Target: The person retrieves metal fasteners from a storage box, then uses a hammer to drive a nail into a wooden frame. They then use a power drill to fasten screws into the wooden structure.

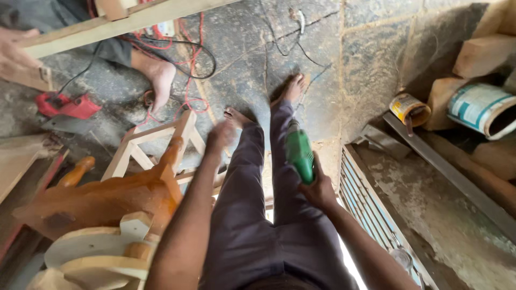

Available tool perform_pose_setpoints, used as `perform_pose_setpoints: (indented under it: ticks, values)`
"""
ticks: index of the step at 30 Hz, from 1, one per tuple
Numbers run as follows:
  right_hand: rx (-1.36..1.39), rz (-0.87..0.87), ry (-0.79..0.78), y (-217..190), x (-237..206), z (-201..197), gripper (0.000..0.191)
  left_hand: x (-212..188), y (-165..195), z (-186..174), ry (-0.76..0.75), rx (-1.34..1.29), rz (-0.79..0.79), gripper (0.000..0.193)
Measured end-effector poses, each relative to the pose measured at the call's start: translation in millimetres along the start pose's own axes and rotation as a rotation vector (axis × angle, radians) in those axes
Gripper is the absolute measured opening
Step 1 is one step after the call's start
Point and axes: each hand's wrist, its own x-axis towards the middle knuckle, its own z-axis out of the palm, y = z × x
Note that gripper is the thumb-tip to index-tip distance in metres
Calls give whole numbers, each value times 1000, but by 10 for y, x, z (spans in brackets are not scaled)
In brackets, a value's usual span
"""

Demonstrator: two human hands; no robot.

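Observation:
My right hand (318,189) grips a green power drill (299,152) that points away from me, over my right leg. Blurred by motion, my left hand (221,134) is stretched forward next to a pale wooden frame (141,145); whether it touches the frame or holds anything cannot be made out. My legs in dark trousers (255,215) run down the middle, with bare feet on the stone floor. An orange-brown carved wooden piece (102,201) lies at my left.
Another person's bare foot (161,80) and hand (13,51) are at the top left, by a long wooden plank (123,24). Red and black cables (188,59), a red tool (67,106), two tins (411,109) and wood blocks (481,53) lie around. A metal grille (371,209) is at right.

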Motion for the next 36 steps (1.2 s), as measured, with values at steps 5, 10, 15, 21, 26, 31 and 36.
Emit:
perform_pose_setpoints:
  ticks: [5, 10, 15, 21, 26, 31, 36]
  values:
    - [-597, -542, -234, -33, -345, 156, 110, -368, -364, 173, -169, -303, -419, 84]
    - [-966, -1015, -85, -320, -183, 773, 85, -489, 278, -107, -12, -244, 44, 59]
    - [-731, -839, 48, -732, 427, 1499, 47, -149, 806, -517, -10, -44, 345, 45]
    - [-857, -977, 241, -1055, 1113, 1680, 47, 511, 950, -712, 207, 27, 704, 43]
    - [-750, -1057, 275, -1178, 1249, 1835, 64, 926, 893, -840, 286, 350, 830, 27]
    - [-762, -1061, 283, -1332, 1285, 1831, 65, 1037, 1014, -821, 302, 352, 825, 25]
    - [-750, -1081, 305, -1421, 1298, 1801, 66, 940, 1141, -780, 328, 329, 776, 38]
